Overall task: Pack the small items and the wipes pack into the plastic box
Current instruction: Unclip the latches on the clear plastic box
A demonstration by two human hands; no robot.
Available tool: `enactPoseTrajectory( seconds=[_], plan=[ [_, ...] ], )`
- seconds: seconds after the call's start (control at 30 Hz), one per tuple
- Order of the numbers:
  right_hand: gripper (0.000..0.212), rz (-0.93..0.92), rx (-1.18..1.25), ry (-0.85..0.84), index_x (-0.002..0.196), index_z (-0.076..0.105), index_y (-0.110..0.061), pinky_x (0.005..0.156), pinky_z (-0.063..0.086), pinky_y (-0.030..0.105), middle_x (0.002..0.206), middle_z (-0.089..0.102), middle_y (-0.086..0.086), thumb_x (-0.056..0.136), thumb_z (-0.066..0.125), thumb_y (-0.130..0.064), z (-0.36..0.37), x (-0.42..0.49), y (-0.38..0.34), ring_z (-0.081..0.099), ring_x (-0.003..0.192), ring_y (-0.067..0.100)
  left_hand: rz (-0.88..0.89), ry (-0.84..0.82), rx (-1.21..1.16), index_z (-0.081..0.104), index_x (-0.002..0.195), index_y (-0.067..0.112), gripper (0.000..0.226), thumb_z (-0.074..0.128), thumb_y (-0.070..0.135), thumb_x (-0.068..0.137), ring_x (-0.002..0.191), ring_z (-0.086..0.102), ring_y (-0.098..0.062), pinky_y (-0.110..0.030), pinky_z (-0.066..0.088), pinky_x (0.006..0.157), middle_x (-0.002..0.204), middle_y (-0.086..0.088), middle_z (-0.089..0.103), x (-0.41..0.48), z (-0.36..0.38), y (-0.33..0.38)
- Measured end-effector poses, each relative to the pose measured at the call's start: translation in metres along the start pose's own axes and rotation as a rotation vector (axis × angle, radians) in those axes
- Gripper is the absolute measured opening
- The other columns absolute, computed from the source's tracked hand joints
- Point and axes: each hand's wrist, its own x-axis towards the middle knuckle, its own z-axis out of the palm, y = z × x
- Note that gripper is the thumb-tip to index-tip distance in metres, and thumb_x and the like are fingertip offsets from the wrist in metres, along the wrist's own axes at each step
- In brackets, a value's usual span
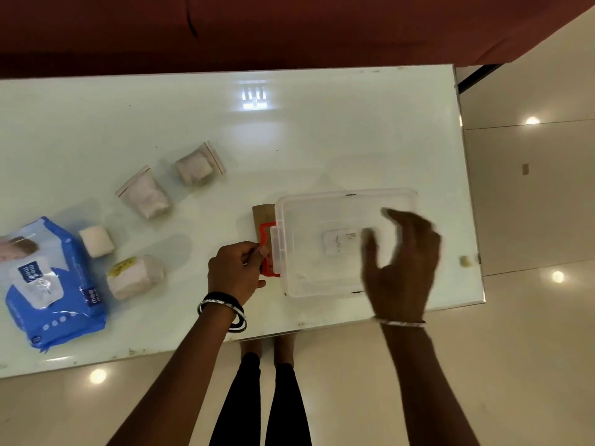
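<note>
A clear plastic box (322,201) with a red handle (267,249) lies on the glass table, right of centre. My left hand (236,268) grips the red handle at the box's left end. My right hand (402,262) hovers blurred over the box's right half, fingers spread, holding nothing. To the left lie a blue wipes pack (54,284), a small white block (96,241), a wrapped white roll (133,276), and two small zip bags (146,196) (198,165) with white contents.
The pale glass table (289,130) ends near the box's right side and along the near edge. A brown card piece (262,215) sticks out from under the box. A small beige bit (464,261) lies at the table's right edge. A dark red sofa stands behind.
</note>
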Motion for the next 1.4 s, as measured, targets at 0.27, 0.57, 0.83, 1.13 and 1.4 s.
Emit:
enactPoseTrajectory(
  seconds=[0.27,0.57,0.83,1.13,1.4],
  plan=[
    [0.091,-0.248,-0.361,-0.689,0.152,0.023,-0.035,0.114,0.026,0.057,0.168,-0.014,0.008,0.076,0.074,-0.033,0.035,-0.034,-0.097,-0.006,0.155,0.035,-0.062,-0.103,-0.068,0.071,0.099,0.010,0.021,0.062,0.027,0.090,0.074,0.073,-0.019,-0.037,0.063,0.061,0.081,-0.007,0.073,0.007,-0.005,-0.002],
    [0.058,-0.193,-0.389,-0.670,0.139,0.042,-0.029,0.106,0.036,0.059,0.168,0.000,0.009,0.088,0.068,-0.022,0.043,-0.025,-0.114,0.014,0.153,0.039,-0.055,-0.113,0.029,0.072,0.092,0.010,0.018,0.059,0.022,0.093,0.075,0.074,-0.026,-0.045,0.062,0.065,0.082,-0.010,0.075,0.015,0.002,-0.004],
    [0.054,-0.213,-0.380,-0.696,0.138,0.044,-0.026,0.104,0.037,0.059,0.168,0.001,0.010,0.089,0.066,-0.022,0.041,-0.020,-0.113,0.015,0.152,0.041,0.061,-0.052,0.250,0.073,0.084,0.015,0.019,0.055,0.019,0.089,0.079,0.070,-0.027,-0.043,0.059,0.074,0.082,-0.005,0.074,0.015,0.008,0.000],
    [0.073,-0.257,-0.296,-0.741,0.139,0.038,-0.026,0.098,0.046,0.054,0.166,0.002,0.009,0.076,0.075,-0.029,-0.007,0.001,-0.119,0.022,0.148,0.039,0.102,0.019,0.329,0.069,0.088,0.008,0.018,0.051,0.011,0.091,0.062,0.063,-0.024,-0.027,0.050,0.061,0.078,-0.009,0.071,0.011,0.012,0.007],
    [0.055,-0.083,-0.102,-0.426,0.114,0.050,-0.020,0.051,0.027,0.014,0.097,0.060,-0.009,0.069,0.060,0.010,-0.074,0.041,-0.068,0.054,0.065,0.009,0.008,-0.053,0.206,0.067,0.104,0.007,0.020,0.049,0.011,0.096,0.066,0.071,-0.029,-0.033,0.061,0.056,0.088,-0.012,0.070,0.009,0.009,0.012]
  ],
)
